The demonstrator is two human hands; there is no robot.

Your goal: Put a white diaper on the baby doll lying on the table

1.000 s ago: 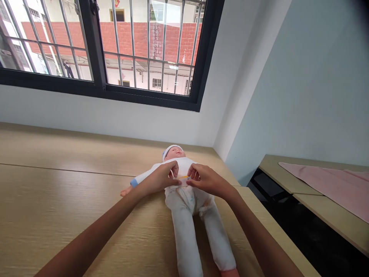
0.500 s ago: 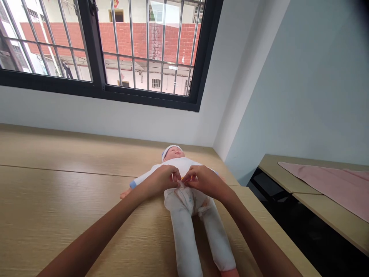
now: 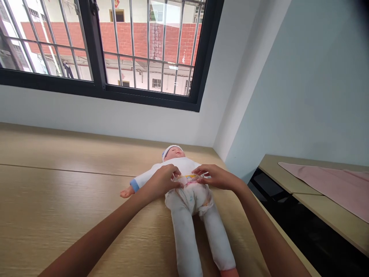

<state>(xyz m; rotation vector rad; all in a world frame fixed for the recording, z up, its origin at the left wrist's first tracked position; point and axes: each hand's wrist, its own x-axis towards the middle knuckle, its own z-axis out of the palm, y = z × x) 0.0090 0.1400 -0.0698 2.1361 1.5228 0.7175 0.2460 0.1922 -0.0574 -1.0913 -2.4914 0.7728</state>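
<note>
A baby doll (image 3: pixel 175 152) lies on its back, dressed in a white top, white leggings and a white cap with blue. Around its hips is a white diaper (image 3: pixel 191 196) with a yellow and pink printed waistband. My left hand (image 3: pixel 165 180) rests at the waistband's left side, thumb on the diaper front and curled fingers a little apart from it. At the right end of the waistband, my right hand (image 3: pixel 215 177) touches the diaper with fingers and thumb spread. Between the two hands the printed band shows. The diaper's back is hidden under the doll.
The doll lies on a wooden table (image 3: pixel 72 200) that meets the wall below a barred window (image 3: pixel 147 90). To the right, past a dark gap, a pink cloth (image 3: pixel 331 181) covers part of another wooden surface (image 3: pixel 325 215).
My hands have moved apart from the middle of the waist. The right hand has shifted right and its fingers have opened, so the printed waistband now shows between them.
</note>
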